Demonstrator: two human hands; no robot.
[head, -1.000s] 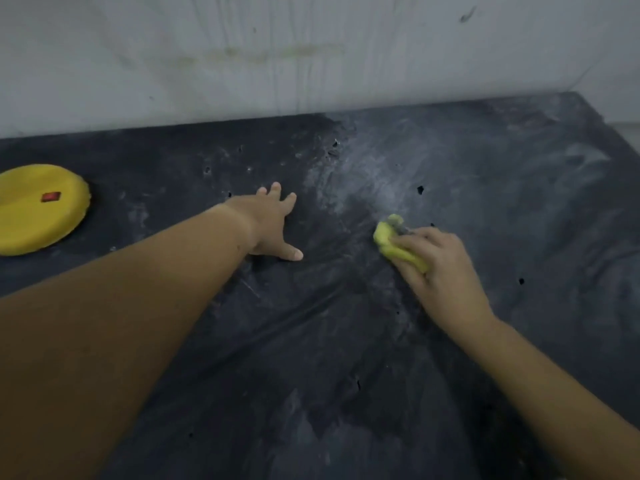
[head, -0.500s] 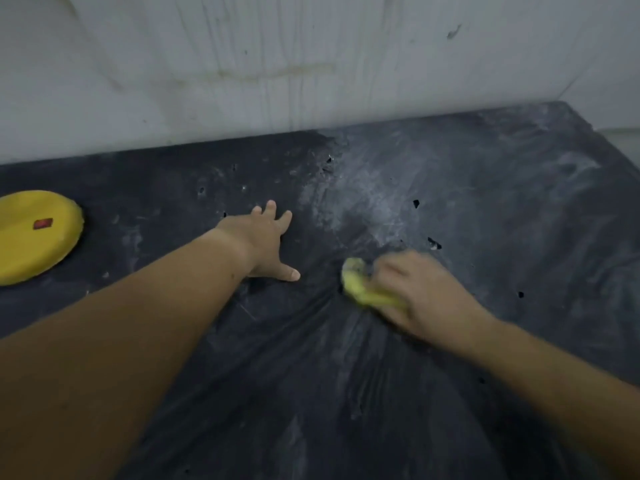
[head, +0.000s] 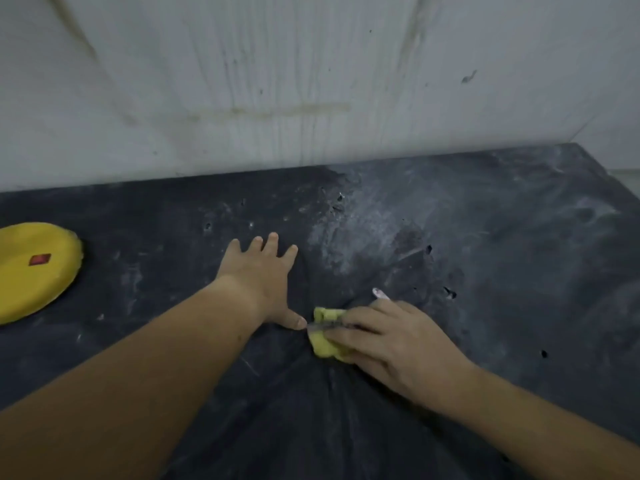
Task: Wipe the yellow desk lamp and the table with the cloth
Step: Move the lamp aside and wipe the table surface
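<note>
- The right hand [head: 391, 344] is gripping the yellow cloth [head: 325, 342], with its fingers curled over the wad. Over the last second it has been dragging the cloth off the dusty patch [head: 360, 233], toward the person and to the left.
- The cloth is now lying on the table [head: 526, 265], just beside the thumb of the left hand [head: 261, 275]. A second ago the two were well apart.
- The left hand is staying put, open and pressing flat with its fingers spread. It seems to be pinning the black sheet [head: 287, 417] that covers the table.
- Creases are fanning out in the sheet from under the cloth, so the stroke is bunching the sheet as well as cleaning it.
- Judging by the pale dust lying behind the hands, the table wipe is only partly done and more strokes are needed.
- The yellow desk lamp [head: 38, 271] is sitting far left, well apart from both hands.
- The frame edge is cutting the lamp off. Only a yellow disc with a red switch [head: 40, 259] is showing, and any arm or shade is out of view.
- Fingers are covering most of the cloth, so its size and fold are hard to judge.
- A pale sliver [head: 380, 294] is poking out just behind the right hand; I cannot tell what it is.
</note>
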